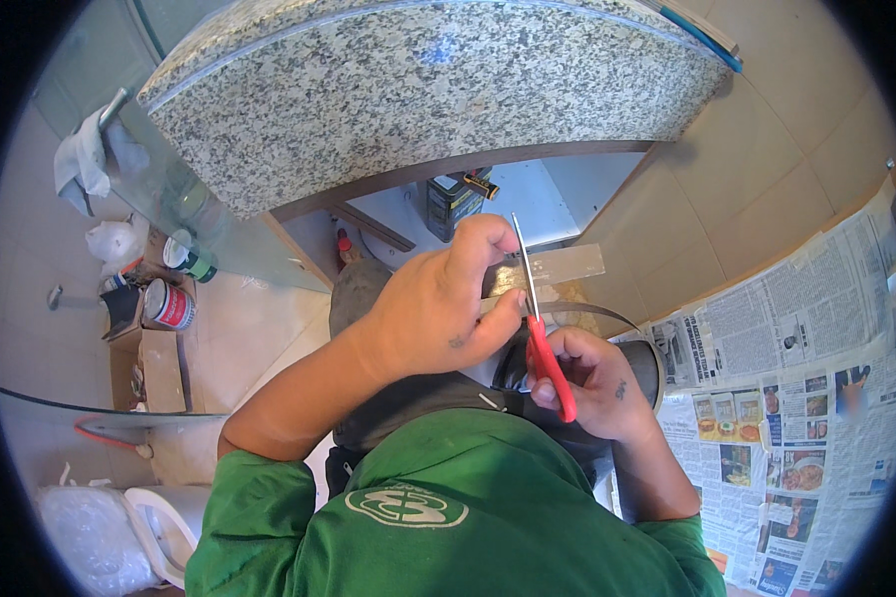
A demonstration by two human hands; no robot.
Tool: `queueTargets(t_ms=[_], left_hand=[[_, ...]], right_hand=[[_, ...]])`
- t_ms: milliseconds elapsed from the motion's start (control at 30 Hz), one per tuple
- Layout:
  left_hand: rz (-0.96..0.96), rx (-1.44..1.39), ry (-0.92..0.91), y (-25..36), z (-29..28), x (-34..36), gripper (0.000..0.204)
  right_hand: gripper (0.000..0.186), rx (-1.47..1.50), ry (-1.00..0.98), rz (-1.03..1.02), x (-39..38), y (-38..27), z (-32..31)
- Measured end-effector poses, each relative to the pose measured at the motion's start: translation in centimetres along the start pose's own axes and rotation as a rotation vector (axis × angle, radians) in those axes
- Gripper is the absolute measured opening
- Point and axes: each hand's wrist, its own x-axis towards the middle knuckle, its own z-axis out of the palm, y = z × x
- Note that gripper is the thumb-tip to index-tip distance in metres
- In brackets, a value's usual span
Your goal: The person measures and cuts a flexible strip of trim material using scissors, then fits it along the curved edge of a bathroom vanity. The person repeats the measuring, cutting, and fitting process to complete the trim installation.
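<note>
While the left hand (438, 308) is pinching a narrow grey flexible strip (577, 310) between thumb and fingers, the right hand (592, 383) is gripping red-handled scissors with slim metal blades (540, 333), fingers closed through the loops, blades pointing up and away across the strip. The strip is lying just in front of the chest, curving off to the right and down past the right wrist; a pale translucent flat piece (565, 265) is showing just beyond the blades. Judgement: the cut is going best with the strip kept taut close beside the blades, the pinching thumb staying clear of the edge, and the blades square to the strip. Overhead, a speckled granite tabletop (418, 90) is jutting out, crowding the working space. Underneath it a dark metal tin (450, 204) is standing. Printed newspaper sheets (796, 398) are covering the tiled floor on the right. On the left, paint cans (169, 303) and a cardboard box (154, 368) are sitting well apart from the hands.
</note>
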Motion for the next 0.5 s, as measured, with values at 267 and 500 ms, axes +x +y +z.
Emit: queueTargets(t_ms=[267, 500], left_hand=[[-0.044, -0.043, -0.046, -0.2, -0.2, 0.0, 0.051], [-0.258, -0.515, -0.064, -0.3, -0.6, -0.5, 0.051]], right_hand=[[0.024, 0.081, -0.007, 0.006, 0.0, 0.8, 0.1], [0.023, 0.079, 0.003, -0.016, -0.2, 1.2, 0.3]])
